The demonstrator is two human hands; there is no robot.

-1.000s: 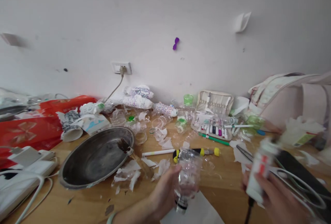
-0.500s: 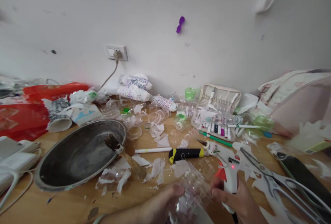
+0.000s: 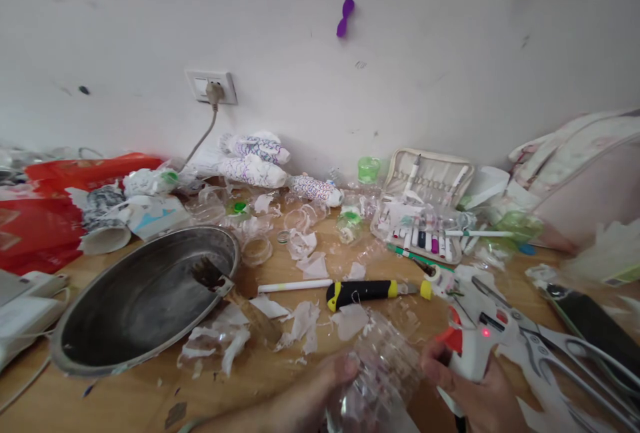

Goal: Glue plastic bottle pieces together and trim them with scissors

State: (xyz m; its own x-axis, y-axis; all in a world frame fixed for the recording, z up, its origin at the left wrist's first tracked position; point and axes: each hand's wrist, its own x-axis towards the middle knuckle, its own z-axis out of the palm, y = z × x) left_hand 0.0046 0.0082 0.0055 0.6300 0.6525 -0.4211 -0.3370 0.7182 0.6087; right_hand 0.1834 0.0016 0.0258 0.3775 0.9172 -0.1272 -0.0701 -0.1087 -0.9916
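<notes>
At the lower middle, my left hand [image 3: 327,380] is closed round a clear crumpled plastic bottle [image 3: 383,370], whose lower end runs out of the picture. My right hand [image 3: 475,386] grips a white hot glue gun [image 3: 473,346] with an orange-red trigger and a lit red light. The gun's nozzle points up and left, above a box cutter [image 3: 370,292] with a black and yellow handle. Between the gun and the bottle there is a gap. Large scissors [image 3: 543,346] lie just right of the gun, partly behind it.
A metal basin [image 3: 145,300] with a brush [image 3: 235,293] on its rim stands left. Paper scraps [image 3: 303,326] litter the wooden table. Behind are paper-covered fish shapes [image 3: 255,170], a marker case [image 3: 425,220] and a green pencil [image 3: 417,256]. A pale backpack [image 3: 585,173] leans at right.
My right hand has moved the glue gun to the right, farther from the bottle. The box cutter's yellow end shows now. My left hand keeps hold of the bottle; the view has shifted slightly.
</notes>
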